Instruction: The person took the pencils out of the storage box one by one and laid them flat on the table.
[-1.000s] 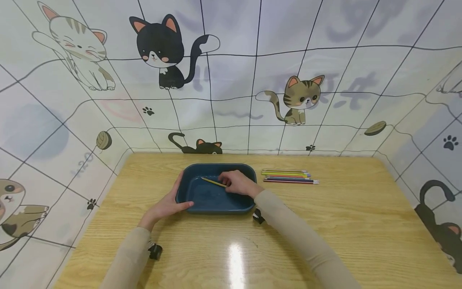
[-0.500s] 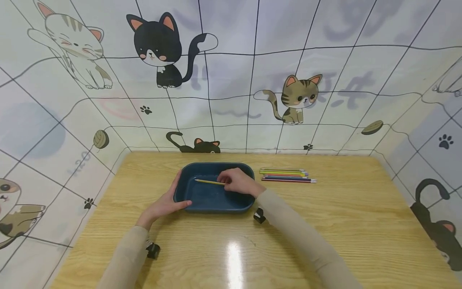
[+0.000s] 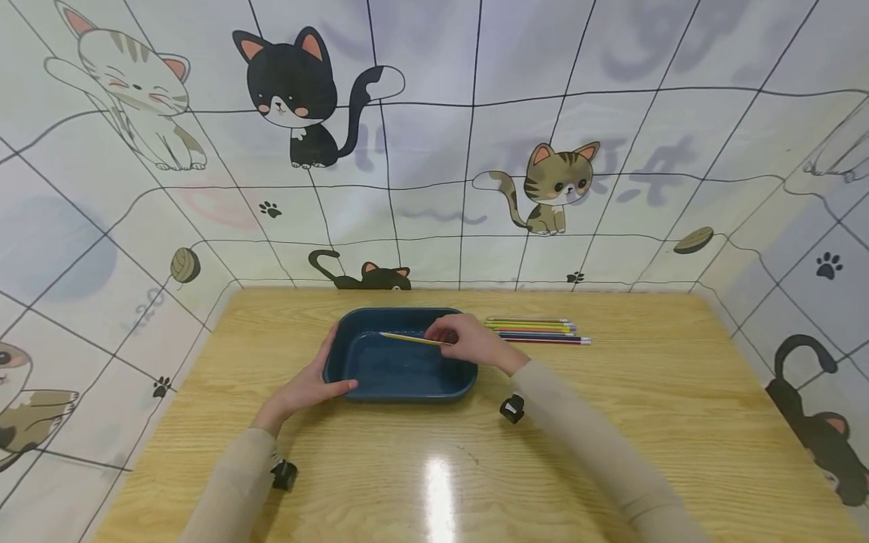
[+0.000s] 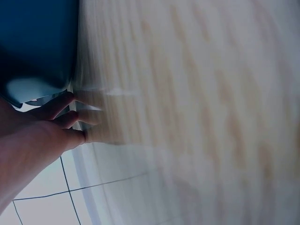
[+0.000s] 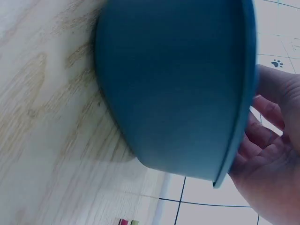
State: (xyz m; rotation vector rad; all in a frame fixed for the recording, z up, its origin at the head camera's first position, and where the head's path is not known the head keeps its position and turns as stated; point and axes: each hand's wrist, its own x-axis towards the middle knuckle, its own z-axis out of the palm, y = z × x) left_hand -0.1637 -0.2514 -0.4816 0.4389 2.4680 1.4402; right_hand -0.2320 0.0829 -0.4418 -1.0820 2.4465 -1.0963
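A deep blue rectangular tray [image 3: 400,396] with rounded corners stands on the table. My left hand [image 3: 308,388] holds its left end, thumb over the front rim and fingers along the outer wall. In the left wrist view, those fingertips [image 4: 75,133] reach low beside the tray, near the tabletop. My right hand [image 3: 468,339] pinches a yellow pencil [image 3: 410,337] by its right end, over the tray's right part. The pencil points left, its tip slightly raised. The right wrist view shows the tray's outer wall [image 5: 173,89], with the curled right fingers [image 5: 260,133] behind its rim; the pencil is hidden there.
Right of the tray, several coloured pencils [image 3: 536,330] lie side by side on the wooden table [image 3: 611,377]. A cloth wall printed with cats [image 3: 434,211] rises behind the table and along both sides.
My right hand has moved right and slightly up towards the tray's right rim, carrying the pencil with it. The pencil's slant has changed a little. My left hand keeps its hold on the tray.
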